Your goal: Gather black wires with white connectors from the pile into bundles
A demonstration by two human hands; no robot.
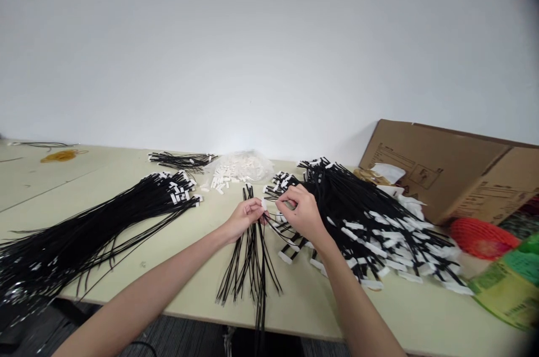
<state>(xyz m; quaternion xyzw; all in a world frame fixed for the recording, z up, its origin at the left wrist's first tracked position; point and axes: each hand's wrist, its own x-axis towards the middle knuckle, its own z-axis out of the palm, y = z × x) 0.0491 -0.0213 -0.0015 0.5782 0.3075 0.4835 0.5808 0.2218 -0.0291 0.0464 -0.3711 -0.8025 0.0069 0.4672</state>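
Observation:
My left hand (246, 215) and my right hand (300, 210) meet over the middle of the pale table (138, 245). The left fingers pinch a small white connector (263, 204). The right fingers are closed on the end of a thin black wire (275, 227) that touches that connector. Below the hands lies a small bundle of bare black wires (251, 261), hanging over the front edge. Right of my right hand is a big heap of black wires with white connectors (379, 228).
A long bundle of connector-tipped wires (92, 228) lies at the left. A clear bag of loose white connectors (240, 169) and a smaller wire bundle (183, 160) lie at the back. A cardboard box (446, 169), an orange net (482, 236) and a green bag (509, 284) stand right.

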